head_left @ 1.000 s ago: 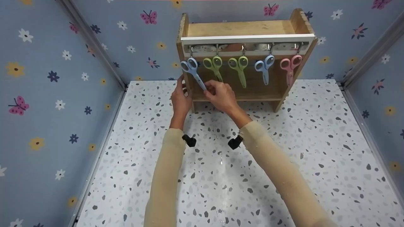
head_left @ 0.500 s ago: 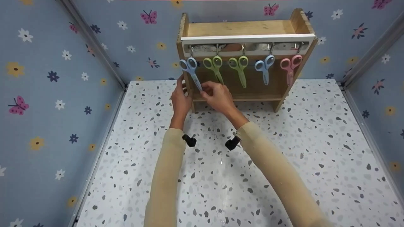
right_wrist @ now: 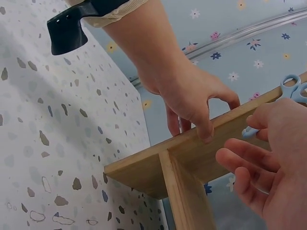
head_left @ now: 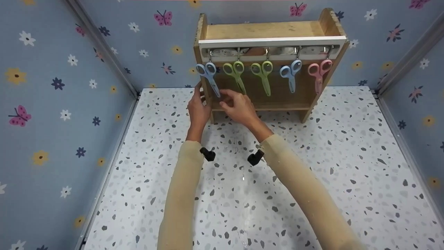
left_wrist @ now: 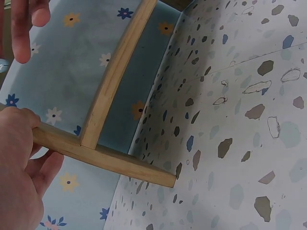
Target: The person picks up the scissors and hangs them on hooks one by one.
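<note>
My left hand point(head_left: 199, 110) grips the left side panel point(left_wrist: 110, 160) of a wooden rack point(head_left: 263, 30), thumb and fingers on either face of the board. From the leftmost hook of the rack hangs a pair of blue scissors point(head_left: 209, 74), its point slanting down to the right. My right hand point(head_left: 241, 108) is just beside that point, thumb and forefinger parted and nothing held between them. In the right wrist view the scissors' blue tip point(right_wrist: 249, 132) shows near the loosely bent fingers.
Along the same rail point(head_left: 242, 43) hang two green scissors point(head_left: 265, 78), another blue pair point(head_left: 291, 76) and a pink pair point(head_left: 319, 74). The rack stands on a speckled white surface point(head_left: 277, 194) against a flowered blue wall point(head_left: 138, 41), with side walls left and right.
The right hand has moved slightly left and let go of the blue scissors' point. The scissors have swung left to hang steeper. The left hand stays on the rack.
</note>
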